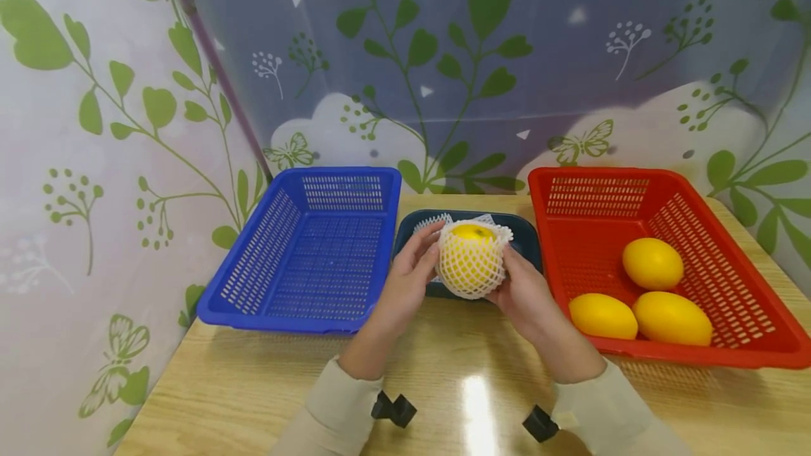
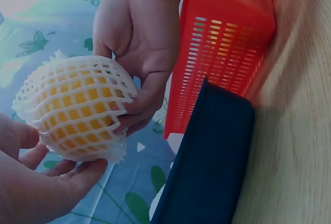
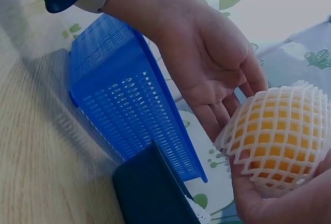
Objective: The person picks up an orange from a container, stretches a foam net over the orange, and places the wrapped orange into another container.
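A round yellow fruit (image 1: 474,232) sits inside a white foam net sleeve (image 1: 470,269), held up between both hands over a dark teal tray (image 1: 524,239). The left hand (image 1: 408,276) grips its left side with curled fingers, and the right hand (image 1: 527,294) holds the opposite side. In the left wrist view, the left hand's fingertips (image 2: 95,171) touch the net from below. The right wrist view has the right hand (image 3: 282,200) around the near side of the netted fruit (image 3: 282,136). More white netting (image 1: 437,219) lies in the tray, partly hidden.
At the left stands a blue slotted basket (image 1: 319,259) with nothing seen inside. A red slotted basket (image 1: 589,231) to the right contains three yellow fruits (image 1: 652,264) without nets. All stand on a wooden table (image 1: 443,357), with a patterned curtain (image 1: 412,90) behind.
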`<state>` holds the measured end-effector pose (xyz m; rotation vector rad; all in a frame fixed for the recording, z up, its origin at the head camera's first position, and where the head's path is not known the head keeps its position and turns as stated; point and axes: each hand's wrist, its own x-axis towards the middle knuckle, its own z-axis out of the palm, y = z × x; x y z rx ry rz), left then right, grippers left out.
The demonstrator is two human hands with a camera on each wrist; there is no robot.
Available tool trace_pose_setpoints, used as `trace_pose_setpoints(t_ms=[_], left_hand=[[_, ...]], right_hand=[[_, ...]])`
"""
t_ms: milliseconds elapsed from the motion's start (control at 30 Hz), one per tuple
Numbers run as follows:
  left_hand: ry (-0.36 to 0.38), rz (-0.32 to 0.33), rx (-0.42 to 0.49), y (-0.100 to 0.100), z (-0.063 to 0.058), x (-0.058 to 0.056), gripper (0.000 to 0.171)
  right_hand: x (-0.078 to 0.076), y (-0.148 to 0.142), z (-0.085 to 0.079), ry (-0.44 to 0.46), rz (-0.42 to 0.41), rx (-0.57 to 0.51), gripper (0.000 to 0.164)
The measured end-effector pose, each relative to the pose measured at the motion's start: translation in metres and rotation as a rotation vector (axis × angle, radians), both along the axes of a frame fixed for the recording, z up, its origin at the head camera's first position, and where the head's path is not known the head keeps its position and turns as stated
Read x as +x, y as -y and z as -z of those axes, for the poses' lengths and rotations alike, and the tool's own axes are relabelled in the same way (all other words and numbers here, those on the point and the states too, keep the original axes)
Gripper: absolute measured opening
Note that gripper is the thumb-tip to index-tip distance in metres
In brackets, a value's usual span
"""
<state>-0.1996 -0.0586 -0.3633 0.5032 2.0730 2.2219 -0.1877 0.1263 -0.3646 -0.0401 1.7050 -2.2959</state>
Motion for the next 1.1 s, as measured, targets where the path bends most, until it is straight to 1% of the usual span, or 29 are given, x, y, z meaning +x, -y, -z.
trace_pose_setpoints(t_ms=[100, 167, 233, 367, 433, 533, 633, 733, 800, 867, 967, 1033, 1100], left_hand=[[-0.007, -0.002, -0.012, -0.001, 0.0, 0.001, 0.04], [0.003, 0.001, -0.048, 0.0, 0.0, 0.002, 0.042], [0.013, 0.024, -0.095, 0.0, 0.0, 0.003, 0.051], [0.028, 0.052, -0.166, 0.0, 0.001, 0.004, 0.079], [0.041, 0.049, -0.17, 0.0, 0.002, 0.005, 0.083], [0.089, 0.047, -0.138, 0.001, 0.002, 0.007, 0.079], [0.159, 0.064, -0.098, 0.002, 0.004, 0.008, 0.071], [0.236, 0.084, -0.052, 0.003, 0.006, 0.009, 0.066], [0.279, 0.102, -0.026, 0.004, 0.008, 0.01, 0.064], [0.314, 0.122, -0.01, 0.005, 0.009, 0.011, 0.063], [0.347, 0.16, 0.01, 0.006, 0.012, 0.013, 0.06], [0.368, 0.19, 0.03, 0.007, 0.014, 0.013, 0.059], [0.381, 0.22, 0.036, 0.008, 0.015, 0.014, 0.059]], right_hand=[[0.001, 0.0, 0.001, 0.0, -0.001, -0.006, 0.06], [0.002, 0.002, 0.003, -0.006, 0.002, 0.007, 0.059], [0.003, 0.002, 0.004, -0.018, 0.007, 0.029, 0.057], [0.005, 0.005, 0.005, 0.001, 0.021, 0.039, 0.056], [0.007, 0.005, 0.005, 0.018, 0.013, 0.047, 0.058], [0.011, 0.003, 0.002, 0.031, -0.03, 0.104, 0.06], [0.015, -0.003, -0.002, 0.028, -0.081, 0.225, 0.063], [0.019, -0.009, -0.008, -0.006, -0.122, 0.347, 0.066], [0.022, -0.012, -0.012, -0.047, -0.13, 0.408, 0.068], [0.024, -0.014, -0.014, -0.098, -0.126, 0.438, 0.066], [0.026, -0.016, -0.014, -0.158, -0.106, 0.442, 0.061], [0.027, -0.016, -0.013, -0.163, -0.097, 0.452, 0.061], [0.027, -0.015, -0.011, -0.147, -0.088, 0.469, 0.063]])
